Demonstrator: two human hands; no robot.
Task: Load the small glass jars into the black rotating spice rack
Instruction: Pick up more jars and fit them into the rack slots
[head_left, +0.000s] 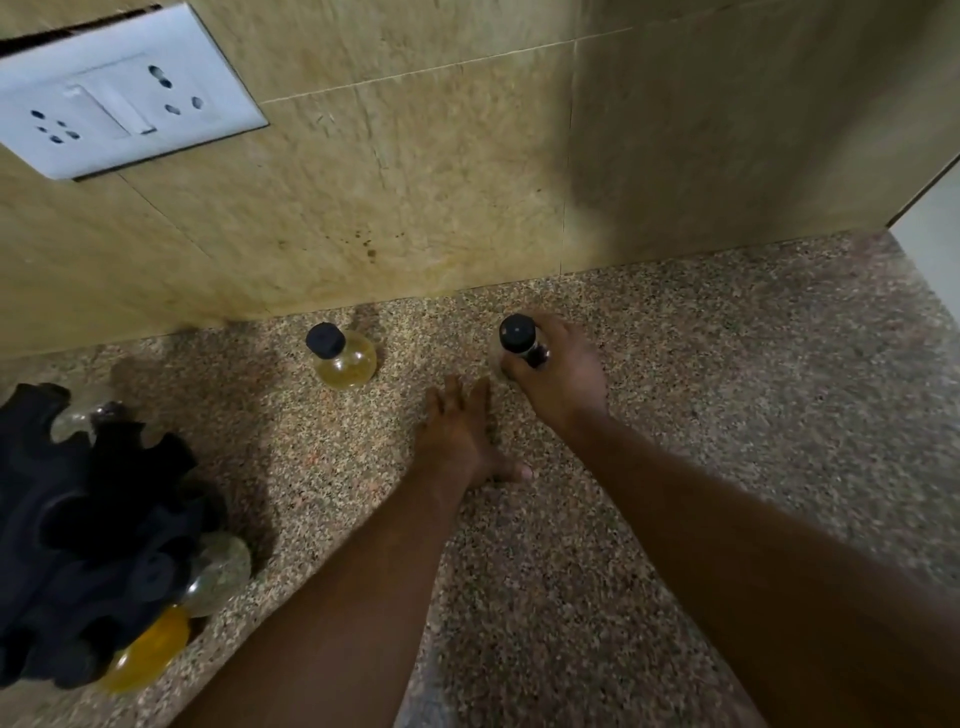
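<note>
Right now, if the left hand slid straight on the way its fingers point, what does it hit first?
Probably nothing on the counter: the left hand lies flat, pointing between the yellow jar and the right hand gripping the dark jar. It likely reaches the tiled wall first; depth unclear.

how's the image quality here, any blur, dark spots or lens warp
Head view: strong wide-angle warp, with the socket plate skewed and the wall tile lines bowed; dim, soft light; the black spice rack is nearly featureless in shadow at the left edge; the forearms are smeared near the bottom; the right hand and its dark-capped jar look slightly soft.
</note>
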